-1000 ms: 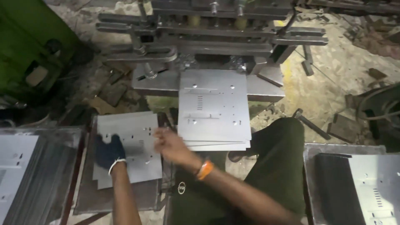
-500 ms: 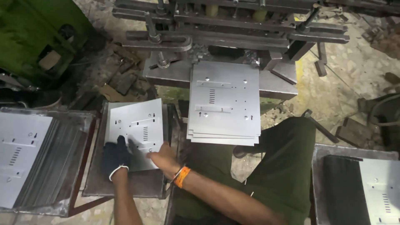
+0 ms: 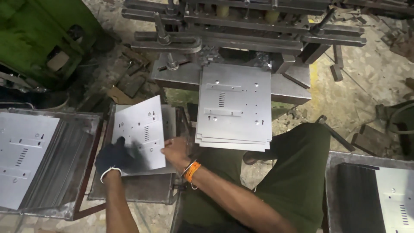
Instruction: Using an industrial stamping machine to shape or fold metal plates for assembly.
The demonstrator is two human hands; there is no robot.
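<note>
At the far left a stack of punched metal sheets (image 3: 23, 159) is lying in a tray (image 3: 82, 129), well apart from the fingers and to the left of them. Moving right, the left hand (image 3: 113, 159), wearing a dark glove with a white cuff, is pressing down on the lower left corner of a punched metal plate (image 3: 142, 129), its fingers lying curled on the plate's face with the thumb pointing up the left edge; whether any finger is hooking under the edge cannot be told. The plate is tilting slightly, its upper edge running away from the fingertips toward the machine, and it is lying on a flat metal stand (image 3: 138, 190) that is showing below the wrist. Just right of the gloved fingers, the bare right hand (image 3: 176, 151), with an orange band at the wrist, is gripping the plate's lower right edge, fingers bent around the rim and closed on it. Beyond the right knuckles and further right, a second stack of plates (image 3: 235, 108) is resting on the bed of a press machine (image 3: 241, 39), near the right hand but not touching it. Far right, well away from both hands, another tray of sheets (image 3: 375, 194) is sitting beside the person's green-trousered leg (image 3: 293, 172).
</note>
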